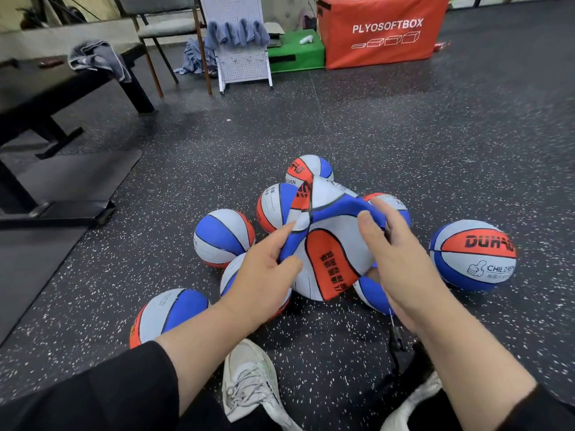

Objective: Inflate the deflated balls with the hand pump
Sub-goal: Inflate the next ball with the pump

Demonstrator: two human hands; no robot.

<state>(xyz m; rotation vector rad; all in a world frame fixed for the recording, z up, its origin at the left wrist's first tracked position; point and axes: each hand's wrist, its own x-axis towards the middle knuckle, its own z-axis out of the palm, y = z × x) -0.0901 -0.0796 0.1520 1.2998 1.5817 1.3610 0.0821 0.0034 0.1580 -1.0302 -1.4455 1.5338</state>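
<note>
A deflated, folded red, white and blue ball (329, 244) is held up above the floor in front of me. My left hand (264, 275) pinches its left fold between thumb and fingers. My right hand (395, 253) grips its right edge with the thumb on top. Several round balls of the same colours lie around it, among them one at the right (473, 255), one at the left (222, 236) and one near my left arm (169, 314). A thin pump needle on a black hose (396, 337) hangs below my right hand; the pump body is hidden.
My two light sneakers (250, 384) rest on the speckled rubber floor. A black bench (46, 98) and mat stand at the left. A white pegboard stand (241, 42), green block and red PLYOSOFTBOX (382, 29) stand at the back.
</note>
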